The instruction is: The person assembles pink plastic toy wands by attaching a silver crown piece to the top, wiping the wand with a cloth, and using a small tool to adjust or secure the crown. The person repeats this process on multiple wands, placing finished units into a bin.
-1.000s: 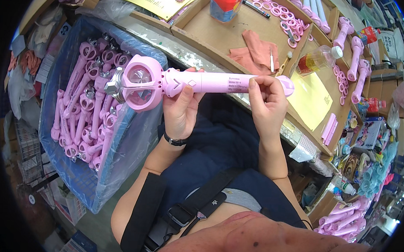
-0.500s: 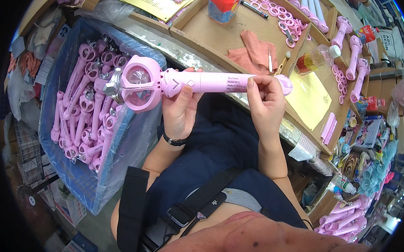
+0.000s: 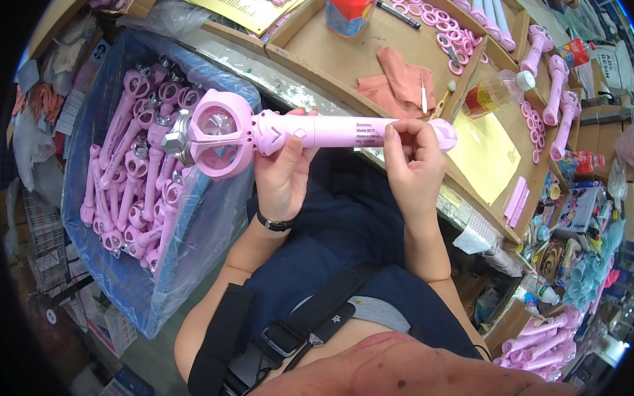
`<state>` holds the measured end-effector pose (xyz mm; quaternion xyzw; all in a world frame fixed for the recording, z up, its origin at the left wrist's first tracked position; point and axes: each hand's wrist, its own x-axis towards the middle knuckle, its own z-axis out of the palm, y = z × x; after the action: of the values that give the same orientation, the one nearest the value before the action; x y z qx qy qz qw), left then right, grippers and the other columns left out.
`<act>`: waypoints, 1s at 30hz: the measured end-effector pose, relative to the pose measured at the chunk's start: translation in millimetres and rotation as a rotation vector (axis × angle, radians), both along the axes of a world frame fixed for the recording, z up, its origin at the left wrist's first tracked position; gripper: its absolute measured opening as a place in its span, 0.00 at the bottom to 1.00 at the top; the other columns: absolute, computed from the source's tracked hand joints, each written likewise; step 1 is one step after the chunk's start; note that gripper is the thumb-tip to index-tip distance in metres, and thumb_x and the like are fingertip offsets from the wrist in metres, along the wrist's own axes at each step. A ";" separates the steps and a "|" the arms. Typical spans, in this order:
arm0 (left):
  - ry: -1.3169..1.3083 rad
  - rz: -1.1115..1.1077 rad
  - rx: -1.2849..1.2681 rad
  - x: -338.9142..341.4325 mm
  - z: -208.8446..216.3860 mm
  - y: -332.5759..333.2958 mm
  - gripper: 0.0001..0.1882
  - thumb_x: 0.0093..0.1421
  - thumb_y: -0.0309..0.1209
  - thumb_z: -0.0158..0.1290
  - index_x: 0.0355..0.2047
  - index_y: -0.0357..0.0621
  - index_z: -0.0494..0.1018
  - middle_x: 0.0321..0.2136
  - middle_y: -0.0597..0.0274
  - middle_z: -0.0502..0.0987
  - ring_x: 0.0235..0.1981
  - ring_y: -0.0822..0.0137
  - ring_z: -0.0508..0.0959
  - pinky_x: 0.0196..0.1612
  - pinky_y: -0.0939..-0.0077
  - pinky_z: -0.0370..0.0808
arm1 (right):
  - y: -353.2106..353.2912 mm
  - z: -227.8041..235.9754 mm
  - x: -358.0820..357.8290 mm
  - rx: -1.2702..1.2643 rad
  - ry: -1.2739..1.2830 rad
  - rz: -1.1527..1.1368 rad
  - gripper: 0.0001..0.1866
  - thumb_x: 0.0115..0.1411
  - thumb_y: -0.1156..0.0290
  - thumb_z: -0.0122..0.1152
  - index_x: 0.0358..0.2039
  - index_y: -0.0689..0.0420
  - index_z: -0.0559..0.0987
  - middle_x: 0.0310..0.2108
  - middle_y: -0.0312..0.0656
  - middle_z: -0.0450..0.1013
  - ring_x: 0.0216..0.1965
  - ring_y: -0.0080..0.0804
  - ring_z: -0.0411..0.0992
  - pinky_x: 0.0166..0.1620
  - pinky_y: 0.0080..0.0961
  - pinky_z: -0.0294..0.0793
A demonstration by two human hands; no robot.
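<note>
A pink toy wand (image 3: 335, 131) lies level across both my hands, its round clear-windowed head with a silver faceted tip to the left. My left hand (image 3: 282, 178) is closed around the wand just below the head, thumb on the near side by a raised diamond mark. Farther right, my right hand (image 3: 417, 164) is closed at the handle's end, its thumb and index finger pinched against the surface beside small dark printing. Whether something thin sits in that pinch cannot be made out. The other right fingers are curled.
At the left stands a blue plastic-lined crate (image 3: 207, 242) full of similar wands. Cardboard trays (image 3: 324, 66) on the bench hold pink rings (image 3: 441, 22), salmon cloth gloves (image 3: 395, 80), a clear bottle (image 3: 491, 94) and a yellow sheet (image 3: 488, 153). More wands (image 3: 539, 346) are piled at the lower right.
The wand has rolled slightly, shifting its printing a little to the left. My right thumb and index finger have slid slightly left along the handle; my left hand keeps its grip.
</note>
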<state>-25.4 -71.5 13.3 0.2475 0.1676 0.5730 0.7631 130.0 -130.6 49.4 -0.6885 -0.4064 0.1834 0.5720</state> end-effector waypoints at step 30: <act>0.580 0.257 0.306 54.5 21.3 56.3 0.18 0.65 0.36 0.46 0.46 0.33 0.67 0.35 0.58 0.73 0.33 0.67 0.75 0.42 0.71 0.73 | -13.2 -55.5 -45.8 -0.007 -0.060 0.236 0.26 0.47 0.68 0.68 0.45 0.63 0.69 0.33 0.47 0.73 0.32 0.36 0.74 0.36 0.28 0.73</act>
<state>29.1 -15.2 34.6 0.4883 0.3192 0.5888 0.5595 84.2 -143.8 -6.2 -0.6430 -0.5011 0.2302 0.5314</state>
